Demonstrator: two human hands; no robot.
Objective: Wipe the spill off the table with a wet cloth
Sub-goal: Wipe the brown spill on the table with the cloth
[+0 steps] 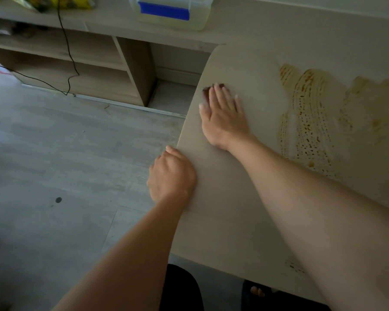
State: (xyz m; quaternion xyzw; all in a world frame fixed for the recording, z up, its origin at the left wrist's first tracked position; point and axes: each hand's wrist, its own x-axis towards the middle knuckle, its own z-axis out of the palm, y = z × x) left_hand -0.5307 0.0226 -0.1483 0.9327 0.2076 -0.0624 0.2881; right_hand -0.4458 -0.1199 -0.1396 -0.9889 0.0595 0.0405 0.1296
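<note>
My right hand (222, 115) lies flat with straight fingers on a dark brown cloth (206, 93), pressing it onto the beige table (234, 198) near its left edge. Only a small part of the cloth shows past my fingertips. A smeared yellow-brown spill (308, 122) streaks the tabletop to the right of that hand, and a small patch of spill (294, 267) lies by my right forearm near the front edge. My left hand (171, 176) rests at the table's left edge with its fingers curled over the edge.
A low shelf unit (76, 63) stands beyond the grey floor (54, 164), with a black cable (65, 52) hanging down it. A clear plastic box with blue tape (166, 12) sits on top. My foot (257, 291) shows under the table.
</note>
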